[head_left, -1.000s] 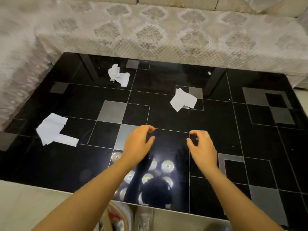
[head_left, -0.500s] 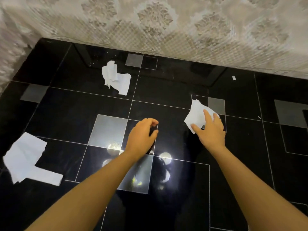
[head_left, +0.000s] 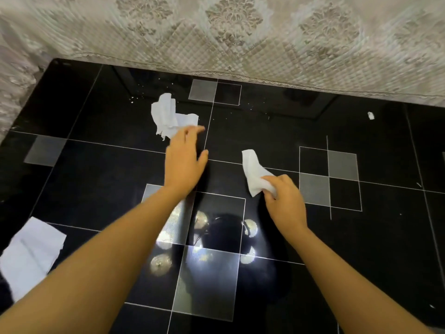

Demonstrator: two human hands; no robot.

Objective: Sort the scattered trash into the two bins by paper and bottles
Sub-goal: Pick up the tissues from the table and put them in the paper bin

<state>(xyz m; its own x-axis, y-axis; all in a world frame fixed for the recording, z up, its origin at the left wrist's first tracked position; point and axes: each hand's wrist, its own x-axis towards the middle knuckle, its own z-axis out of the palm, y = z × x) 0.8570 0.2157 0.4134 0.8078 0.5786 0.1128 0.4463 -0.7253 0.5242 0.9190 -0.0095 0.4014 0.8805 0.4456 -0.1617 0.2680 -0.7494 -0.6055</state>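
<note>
My right hand (head_left: 285, 202) is closed on a white folded paper (head_left: 252, 173), which sticks up and to the left out of my fingers, just above the black glass table (head_left: 385, 237). My left hand (head_left: 185, 162) is stretched forward with fingers apart, its fingertips at the lower right edge of a crumpled white paper (head_left: 167, 116) lying at the back of the table. A third, larger white paper (head_left: 31, 254) lies flat at the left front, partly cut off by the frame. No bins or bottles are in view.
A sofa with a patterned beige cover (head_left: 240, 37) runs along the table's far edge and left side. A tiny white scrap (head_left: 370, 115) lies at the back right. Ceiling lights reflect in the glass near the middle.
My right hand has closed on the folded paper and lifted it toward me. My left hand has opened and reached forward to the crumpled paper. The camera has tilted closer to the table.
</note>
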